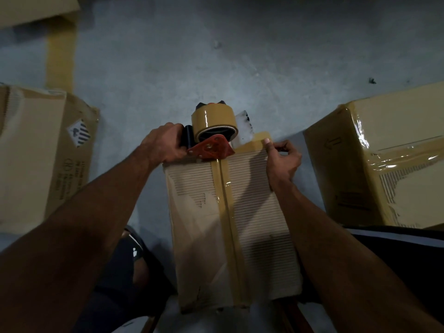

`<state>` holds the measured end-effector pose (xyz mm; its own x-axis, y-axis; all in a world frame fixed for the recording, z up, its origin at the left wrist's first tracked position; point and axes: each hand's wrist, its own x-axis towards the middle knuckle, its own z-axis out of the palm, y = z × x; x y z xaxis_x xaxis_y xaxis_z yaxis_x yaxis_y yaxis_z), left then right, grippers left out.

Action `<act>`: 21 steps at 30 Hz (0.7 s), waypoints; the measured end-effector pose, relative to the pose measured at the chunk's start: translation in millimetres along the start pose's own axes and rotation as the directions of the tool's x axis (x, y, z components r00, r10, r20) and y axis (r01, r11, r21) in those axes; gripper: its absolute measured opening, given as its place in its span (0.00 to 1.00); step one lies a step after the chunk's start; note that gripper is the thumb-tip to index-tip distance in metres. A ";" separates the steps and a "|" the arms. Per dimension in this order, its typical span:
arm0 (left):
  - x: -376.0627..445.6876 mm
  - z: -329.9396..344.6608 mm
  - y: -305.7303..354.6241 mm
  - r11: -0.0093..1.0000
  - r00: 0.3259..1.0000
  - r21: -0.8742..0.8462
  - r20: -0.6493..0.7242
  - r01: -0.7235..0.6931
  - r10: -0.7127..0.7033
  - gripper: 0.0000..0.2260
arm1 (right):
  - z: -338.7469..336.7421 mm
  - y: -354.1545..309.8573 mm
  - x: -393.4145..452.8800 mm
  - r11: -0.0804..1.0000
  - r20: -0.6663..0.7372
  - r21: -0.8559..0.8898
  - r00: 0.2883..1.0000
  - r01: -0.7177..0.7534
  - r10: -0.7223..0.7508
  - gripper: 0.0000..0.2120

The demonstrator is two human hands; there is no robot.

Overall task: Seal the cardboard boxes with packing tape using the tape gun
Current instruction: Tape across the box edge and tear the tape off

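The cardboard box (230, 227) under work lies in the lower centre of the head view, on the grey concrete floor (216, 56), with its long axis running away from the person. A strip of tan packing tape (227, 224) runs along the centre seam of the top face, from the near edge to the far edge. The tape gun (211, 143) sits at the far edge of the box, at the end of this strip; its red frame touches the box top, and the tan tape roll (213, 121) is mounted above the frame. The left hand (165, 145) grips the black handle of the tape gun, with the fingers curled closed around it. The right hand (282, 159) rests at the far right corner of the box; its thumb and one finger press against the corner edge while the remaining fingers are curled, and whether the fingers pinch the cardboard cannot be told. A second taped box (384, 159) stands to the right, well apart from the centre box. A printed carton (40, 152) stands to the left. A further box (36, 8) shows at the upper left corner.
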<state>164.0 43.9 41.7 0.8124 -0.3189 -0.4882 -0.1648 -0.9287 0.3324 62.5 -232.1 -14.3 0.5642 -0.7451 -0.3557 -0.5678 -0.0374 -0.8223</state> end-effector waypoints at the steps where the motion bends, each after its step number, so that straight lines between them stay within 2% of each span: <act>1: -2.1 -0.9 -3.7 1.000 1.000 0.005 0.006 0.011 -0.011 0.18 | 0.0 0.2 -0.1 1.000 0.000 0.009 1.000 0.005 -0.005 0.11; 6: -11.2 -6.7 -17.9 0.996 0.999 0.082 0.002 0.044 -0.045 0.21 | 1.4 0.6 -1.3 0.999 -0.003 0.042 1.000 0.031 -0.031 0.12; 13: -18.1 -6.2 -22.1 0.995 0.998 0.084 -0.001 0.063 -0.063 0.23 | 0.6 4.0 0.4 0.998 0.007 0.024 0.998 0.063 -0.063 0.12; 18: -29.9 -16.0 -46.4 0.986 0.993 0.120 -0.027 0.120 -0.117 0.18 | 2.4 5.7 2.5 0.994 -0.009 0.037 0.995 0.101 -0.101 0.12; 21: -39.0 -20.9 -53.3 0.976 0.988 0.156 -0.020 0.151 -0.150 0.17 | 2.7 6.9 2.8 0.997 -0.001 0.027 0.998 0.068 -0.068 0.12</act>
<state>152.7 109.8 59.9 0.8391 -0.1721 -0.5161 -0.1250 -0.9842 0.1251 61.8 -232.7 -22.1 0.6009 -0.7417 -0.2980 -0.5112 -0.0700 -0.8566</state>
